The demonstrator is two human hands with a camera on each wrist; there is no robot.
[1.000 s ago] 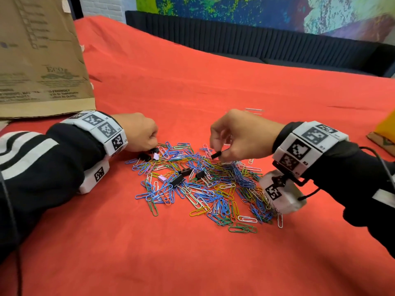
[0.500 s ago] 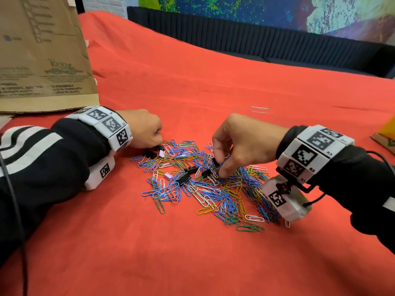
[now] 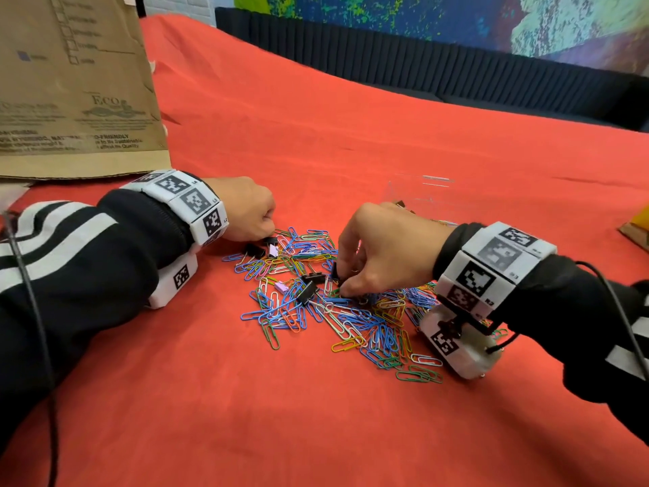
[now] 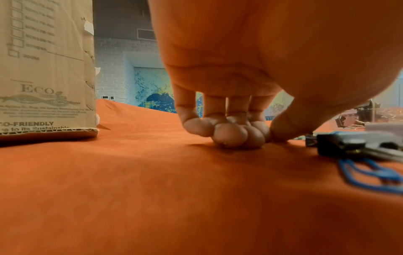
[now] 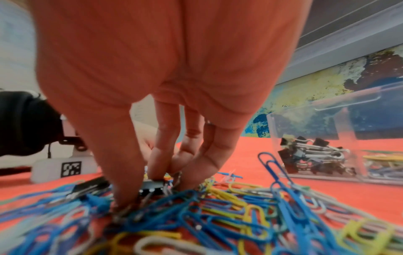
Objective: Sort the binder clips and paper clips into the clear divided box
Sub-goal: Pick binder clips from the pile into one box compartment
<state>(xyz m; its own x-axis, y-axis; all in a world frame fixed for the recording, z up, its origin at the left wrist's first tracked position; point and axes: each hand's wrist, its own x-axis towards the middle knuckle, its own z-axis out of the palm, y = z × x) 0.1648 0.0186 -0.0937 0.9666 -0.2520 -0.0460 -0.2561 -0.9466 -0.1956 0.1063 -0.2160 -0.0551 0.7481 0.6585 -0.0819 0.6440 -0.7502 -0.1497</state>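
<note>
Scores of loose coloured wire paper clips (image 3: 354,312) lie heaped on the red cloth (image 3: 246,398) — light, slippery, tangling — where the right hand (image 3: 381,249) pinches a stiff black binder clip (image 5: 152,185) by its body; the left hand (image 3: 246,212) rests curled, its grip uncertain, with the clear divided plastic box (image 5: 340,138) beyond.

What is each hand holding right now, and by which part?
The right hand pinches a black binder clip by its body, down in the pile. The left hand is curled on the cloth; any hold cannot be told.
</note>
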